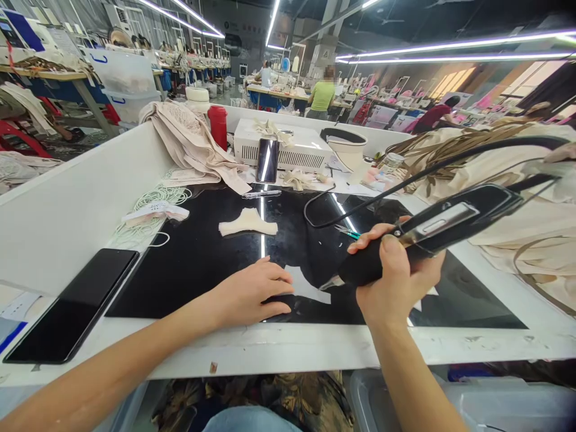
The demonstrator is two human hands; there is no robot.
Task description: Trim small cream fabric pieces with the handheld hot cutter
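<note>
My right hand (396,276) is wrapped round a black corded handheld cutter (454,225). Its pointed metal tip (332,282) sits at the right side of a small white fabric piece (310,288); whether it touches is hard to tell. My left hand (261,291) lies flat, fingers stretched, on the left end of that piece, partly hiding it. Both are over a glossy black mat (193,270). Farther up the mat lies a cream, curved fabric piece (248,222). Small teal-handled snips (347,231) rest just beyond my right hand.
A large black phone (74,303) lies at left, near pale green cord (155,201). Behind the mat stand a white box (281,147), a smaller phone (267,161), a red bottle (218,127) and piled cream fabric (189,138). The cutter's black cable (382,195) loops across the right side.
</note>
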